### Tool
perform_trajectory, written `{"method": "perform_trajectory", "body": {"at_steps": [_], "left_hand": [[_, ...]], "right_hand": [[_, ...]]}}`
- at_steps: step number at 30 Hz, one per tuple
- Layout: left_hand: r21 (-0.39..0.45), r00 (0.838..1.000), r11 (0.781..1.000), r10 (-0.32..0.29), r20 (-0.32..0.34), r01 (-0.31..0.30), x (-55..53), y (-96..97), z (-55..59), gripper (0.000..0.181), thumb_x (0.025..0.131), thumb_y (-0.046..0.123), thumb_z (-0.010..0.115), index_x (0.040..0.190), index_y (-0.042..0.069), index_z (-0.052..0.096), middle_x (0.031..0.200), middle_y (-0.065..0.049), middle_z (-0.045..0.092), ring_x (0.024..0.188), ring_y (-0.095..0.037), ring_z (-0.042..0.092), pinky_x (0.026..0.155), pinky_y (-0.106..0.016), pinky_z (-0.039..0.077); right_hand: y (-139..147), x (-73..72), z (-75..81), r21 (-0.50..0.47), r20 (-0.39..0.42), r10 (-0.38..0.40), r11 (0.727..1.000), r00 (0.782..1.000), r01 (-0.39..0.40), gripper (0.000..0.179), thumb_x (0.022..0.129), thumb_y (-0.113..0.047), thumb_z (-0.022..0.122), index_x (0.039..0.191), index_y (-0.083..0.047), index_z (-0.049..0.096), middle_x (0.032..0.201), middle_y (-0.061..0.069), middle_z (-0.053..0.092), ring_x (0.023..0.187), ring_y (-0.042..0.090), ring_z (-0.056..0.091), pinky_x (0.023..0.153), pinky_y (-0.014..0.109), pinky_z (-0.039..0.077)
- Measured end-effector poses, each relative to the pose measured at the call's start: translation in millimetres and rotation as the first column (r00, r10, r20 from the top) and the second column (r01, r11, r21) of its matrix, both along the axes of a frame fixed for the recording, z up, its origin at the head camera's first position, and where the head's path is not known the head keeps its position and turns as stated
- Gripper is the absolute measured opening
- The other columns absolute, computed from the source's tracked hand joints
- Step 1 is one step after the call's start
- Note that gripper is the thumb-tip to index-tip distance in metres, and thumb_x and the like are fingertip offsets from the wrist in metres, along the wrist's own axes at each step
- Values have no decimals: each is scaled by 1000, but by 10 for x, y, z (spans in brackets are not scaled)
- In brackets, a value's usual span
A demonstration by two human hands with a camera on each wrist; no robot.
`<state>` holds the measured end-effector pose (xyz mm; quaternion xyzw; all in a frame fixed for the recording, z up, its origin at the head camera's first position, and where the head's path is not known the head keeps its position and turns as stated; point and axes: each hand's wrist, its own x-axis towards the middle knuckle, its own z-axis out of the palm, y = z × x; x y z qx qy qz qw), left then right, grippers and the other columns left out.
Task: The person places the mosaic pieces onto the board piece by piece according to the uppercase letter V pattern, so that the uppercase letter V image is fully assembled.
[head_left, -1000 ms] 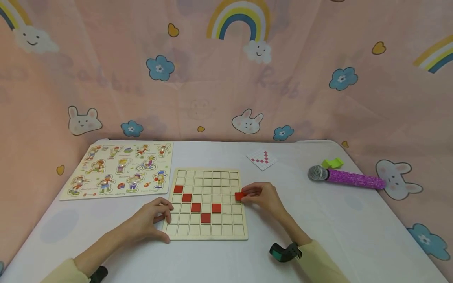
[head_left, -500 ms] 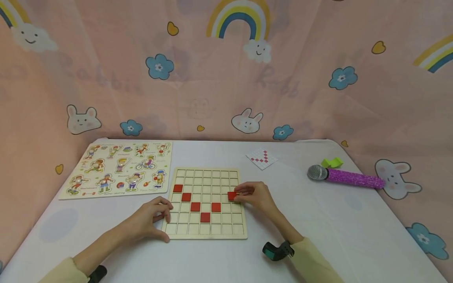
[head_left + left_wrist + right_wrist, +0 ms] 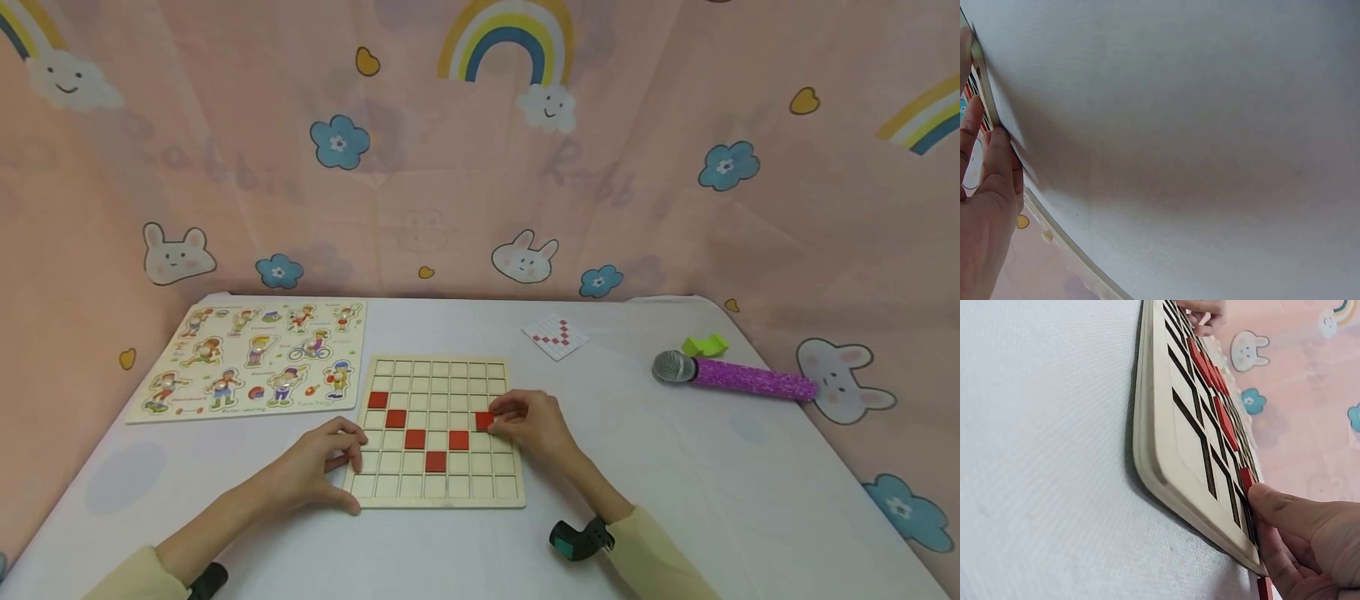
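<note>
A pale wooden grid board (image 3: 416,492) lies flat on the table, with several red square tiles (image 3: 436,462) in its cells. My left hand (image 3: 307,471) holds the board's left side, thumb near the front corner and fingers bent at the edge. In the left wrist view, the left fingers (image 3: 999,169) touch the rim. My right hand (image 3: 536,425) pinches another red tile (image 3: 483,422) by its right side, over a cell right of the middle. The right wrist view shows that pinched tile (image 3: 1247,480) at the thumb tip, and a red piece (image 3: 1264,589) below the hand, partly hidden.
A picture puzzle board (image 3: 255,354) lies left of the grid board. Behind it on the right is a small card (image 3: 556,337) with a red check-shaped pattern. A purple microphone (image 3: 735,377) and a bright green piece (image 3: 705,346) lie at the right. Patterned cloth (image 3: 420,175) hangs behind.
My right hand has carried the red tile leftward from the board's right edge, then slightly toward me, over a cell further in. My left hand has stayed in place.
</note>
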<state>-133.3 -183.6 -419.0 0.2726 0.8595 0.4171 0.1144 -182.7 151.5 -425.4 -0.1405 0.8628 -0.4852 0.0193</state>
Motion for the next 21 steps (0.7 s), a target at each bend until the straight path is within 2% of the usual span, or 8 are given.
{"method": "perform_trajectory", "body": {"at_steps": [5,12,21], "left_hand": [[1,1000,1000,2,-3,-2,1,2,-6,41,59,27,90,80,14,58,116,-7,50,111,-30,48,96,-26,51],[11,1000,1000,0,9,0,2,2,10,41,59,25,90,80,12,57,116,-8,50,112,-32,48,97,-29,51],[10,1000,1000,-1,-2,1,3,0,19,41,59,26,90,80,12,58,116,-8,50,112,-32,48,97,-29,51]], "right_hand": [[-23,13,16,18,-28,-8,1000,1000,8,27,71,2,81,95,2,69,89,10,70,71,15,66,65,20,59],[-57,27,23,-18,-24,-43,999,999,42,27,70,4,81,93,3,67,88,11,69,71,18,67,65,21,60],[-92,25,33,-32,-33,-29,999,999,28,24,70,4,81,88,3,66,81,10,67,70,17,66,64,20,59]]}}
